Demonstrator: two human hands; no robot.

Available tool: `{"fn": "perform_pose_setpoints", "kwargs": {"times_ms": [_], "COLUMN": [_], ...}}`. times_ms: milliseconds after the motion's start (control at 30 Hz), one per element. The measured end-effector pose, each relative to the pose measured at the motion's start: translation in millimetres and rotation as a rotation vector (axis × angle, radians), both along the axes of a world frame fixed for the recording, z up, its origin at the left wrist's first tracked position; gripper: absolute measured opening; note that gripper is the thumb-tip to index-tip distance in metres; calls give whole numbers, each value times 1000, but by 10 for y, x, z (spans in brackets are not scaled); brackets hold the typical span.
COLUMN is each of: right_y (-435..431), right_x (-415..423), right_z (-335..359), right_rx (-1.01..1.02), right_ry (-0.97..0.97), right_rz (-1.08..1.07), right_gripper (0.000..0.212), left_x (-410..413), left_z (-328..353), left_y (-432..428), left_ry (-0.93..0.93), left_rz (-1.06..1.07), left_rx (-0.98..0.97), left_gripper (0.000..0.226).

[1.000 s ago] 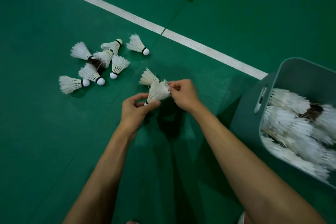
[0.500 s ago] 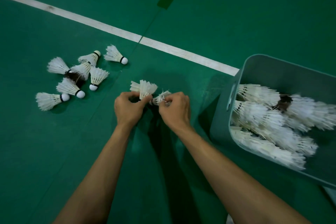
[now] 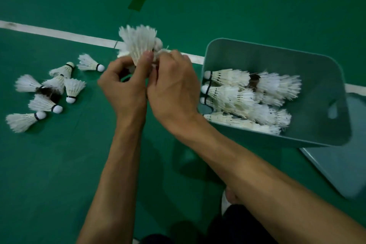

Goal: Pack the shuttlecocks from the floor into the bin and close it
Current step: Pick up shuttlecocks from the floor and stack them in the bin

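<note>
Above the floor [image 3: 198, 6], just beside the left wall of the bin [image 3: 277, 49], the held shuttlecocks [image 3: 138, 42] are being raised feathers-up, having been lifted from floor level within the last second. They are being pinched at the cork end by the curled fingers of the left hand [image 3: 122, 87], while another, mostly hidden, is being gripped by the right hand [image 3: 172, 89]. The loose shuttlecocks [image 3: 49, 93] are still lying towards the floor's left edge, and the lid [image 3: 336, 164] is lying off beside the bin, so packing is judged unfinished.
</note>
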State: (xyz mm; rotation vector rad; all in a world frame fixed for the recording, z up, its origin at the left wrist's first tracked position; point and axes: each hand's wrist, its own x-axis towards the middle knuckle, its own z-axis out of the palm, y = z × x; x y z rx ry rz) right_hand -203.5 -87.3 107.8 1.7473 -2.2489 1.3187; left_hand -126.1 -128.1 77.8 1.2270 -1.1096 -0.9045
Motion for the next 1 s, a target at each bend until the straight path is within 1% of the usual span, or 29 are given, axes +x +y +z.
{"fn": "perform_pose_setpoints", "kwargs": {"times_ms": [100, 167, 267, 367, 467, 567, 633, 667, 733, 767, 800, 833, 867, 900, 933, 967, 1000], "right_y": [122, 250, 517, 822, 998, 973, 875, 832, 767, 750, 729, 711, 688, 671, 646, 655, 679], "right_x": [-515, -938, -1721, -2423, -2813, -2873, -2808, -2749, -2618, -2575, -2551, -2545, -2553, -2556, -2565, -2566, -2564], "right_z": [428, 554, 487, 209, -86, -255, -296, -294, -269, -262, -275, -296, -320, -327, -343, -352, -378], "right_rx": [-76, -28, 213, 473, 592, 701, 761, 768, 764, 763, 757, 748, 756, 783, 811, 838, 852], "right_ry": [-94, -206, -300, -397, -471, -528, -561, -573, -591, -600, -619, -661, -724, -802, -884, -966, -1018], "right_rz": [-82, -119, -241, -378, -467, -468, -449, -432, -403, -375, -354, -345, -337, -320, -307, -312, -319], "right_gripper": [20, 19, 22, 16, 14, 9, 7, 4, 8, 6, 13, 27, 35, 34, 26, 11, 9], "left_x": [-520, -879, -1303, -1566, -1751, -1785, -1750, -1736, -1741, -1757, -1777, -1797, -1816, -1833, -1852, -1861, -1850], "left_z": [337, 456, 450, 262, 85, -22, -31, -33, -16, -14, -19, -29, -27, -25, -11, 0, 1], "left_y": [82, 193, 449, 596, 614, 619, 586, 577, 579, 592, 611, 633, 662, 685, 714, 751, 788], "left_ry": [16, -62, -265, -407, -487, -546, -549, -536, -509, -508, -517, -530, -544, -558, -569, -578, -588], "left_rz": [-87, -143, -266, -371, -365, -378, -370, -360, -342, -336, -339, -348, -353, -352, -348, -347, -349], "left_rx": [-113, -136, -68, 38, 148, 210, 243, 264, 296, 308, 315, 322, 333, 346, 355, 360, 349], "left_gripper": [40, 39, 29, 22, 37, 53, 58, 60, 63, 63, 61, 59, 59, 58, 58, 58, 57]}}
